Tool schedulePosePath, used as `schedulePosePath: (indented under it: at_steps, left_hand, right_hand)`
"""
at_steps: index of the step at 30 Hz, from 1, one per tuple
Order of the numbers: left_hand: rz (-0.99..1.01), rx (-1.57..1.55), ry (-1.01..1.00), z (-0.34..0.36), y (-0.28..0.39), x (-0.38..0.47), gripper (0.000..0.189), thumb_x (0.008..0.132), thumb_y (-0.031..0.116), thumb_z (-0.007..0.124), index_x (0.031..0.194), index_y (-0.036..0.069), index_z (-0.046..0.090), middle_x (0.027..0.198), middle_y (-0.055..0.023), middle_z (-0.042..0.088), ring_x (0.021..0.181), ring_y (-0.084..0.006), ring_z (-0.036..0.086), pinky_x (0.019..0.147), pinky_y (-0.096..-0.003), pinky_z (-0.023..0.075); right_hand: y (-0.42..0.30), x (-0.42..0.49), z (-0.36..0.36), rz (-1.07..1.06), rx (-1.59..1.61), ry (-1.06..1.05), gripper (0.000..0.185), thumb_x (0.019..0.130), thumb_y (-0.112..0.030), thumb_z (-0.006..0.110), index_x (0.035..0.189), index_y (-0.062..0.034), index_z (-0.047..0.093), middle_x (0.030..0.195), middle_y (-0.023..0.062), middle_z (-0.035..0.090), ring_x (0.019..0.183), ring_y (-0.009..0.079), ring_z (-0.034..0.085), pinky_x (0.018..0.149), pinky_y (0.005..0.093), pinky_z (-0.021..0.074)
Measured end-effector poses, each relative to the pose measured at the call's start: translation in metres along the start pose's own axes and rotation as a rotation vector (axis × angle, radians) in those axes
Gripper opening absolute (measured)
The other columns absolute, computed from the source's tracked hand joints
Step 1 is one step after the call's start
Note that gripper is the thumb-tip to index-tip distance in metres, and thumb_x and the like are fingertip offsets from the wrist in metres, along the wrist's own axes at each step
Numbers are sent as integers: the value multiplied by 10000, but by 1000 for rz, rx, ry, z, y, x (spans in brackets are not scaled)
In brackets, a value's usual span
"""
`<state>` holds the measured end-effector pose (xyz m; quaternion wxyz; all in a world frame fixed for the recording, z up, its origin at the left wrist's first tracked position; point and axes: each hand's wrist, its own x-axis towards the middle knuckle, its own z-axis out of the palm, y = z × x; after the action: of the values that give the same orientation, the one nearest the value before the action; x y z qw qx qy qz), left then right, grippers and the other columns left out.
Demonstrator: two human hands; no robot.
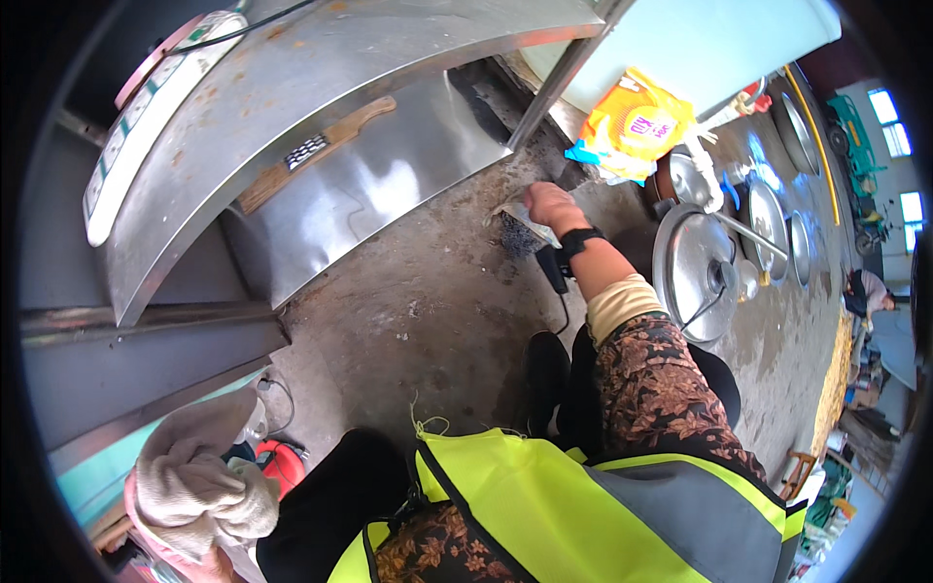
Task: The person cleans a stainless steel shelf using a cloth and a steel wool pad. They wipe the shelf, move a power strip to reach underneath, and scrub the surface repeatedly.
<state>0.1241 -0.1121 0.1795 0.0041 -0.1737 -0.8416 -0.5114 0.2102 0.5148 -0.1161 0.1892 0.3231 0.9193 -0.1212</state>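
My right hand (552, 207) is stretched down toward the concrete floor, its fingers closed on a pale, thin cloth or packet (536, 222). Against that lies a dark, speckled mesh-like piece (516, 237), possibly a scouring pad; whether the hand grips it too is hidden. A black strap and small device circle my right wrist. At the lower left, a crumpled beige cloth (200, 481) is bunched in my left hand (213, 567), which the cloth mostly covers. Nearest my right hand stands an orange plastic bag (638, 124) bearing writing.
A stainless-steel table (350, 47) carries a white power strip (157, 124). On its lower shelf (364, 193) lies a wooden grater (324, 146). Lidded metal pots (696, 273) and basins (767, 222) stand on the right. Something red (280, 466) sits by the beige cloth. Another person (867, 291) is far right.
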Motion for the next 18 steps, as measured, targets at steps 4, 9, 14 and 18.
schedulePosePath:
  at_steps: [4,9,14,18]
  left_hand:
    - [13,25,-173,17,-12,23,783,763,418,779,1347,2,464,1345,-130,504,1251,-231,481,1086,-377,337]
    - [47,73,-454,43,-10,50,628,784,365,737,1263,26,513,1276,-116,534,1197,-233,505,1051,-371,359]
    - [29,23,-476,61,-12,60,600,781,332,735,1251,26,520,1244,-109,552,1167,-219,518,1031,-356,372]
    - [81,66,-478,63,-16,63,612,783,346,744,1256,27,521,1247,-106,556,1159,-219,525,1026,-354,380]
  right_hand:
    - [46,-45,22,305,-147,-89,352,846,-132,600,1196,-147,636,1295,97,610,1241,302,545,981,482,455]
    - [64,-87,60,365,-337,-43,367,913,-178,508,1268,-90,534,1277,94,592,1232,262,523,1014,455,370]
    - [72,-87,56,301,-363,115,265,890,-165,524,1129,-152,636,1144,49,653,1123,224,585,976,455,376]
    - [83,-86,38,295,188,645,160,845,-140,562,985,-64,578,1017,171,629,979,370,605,844,471,485]
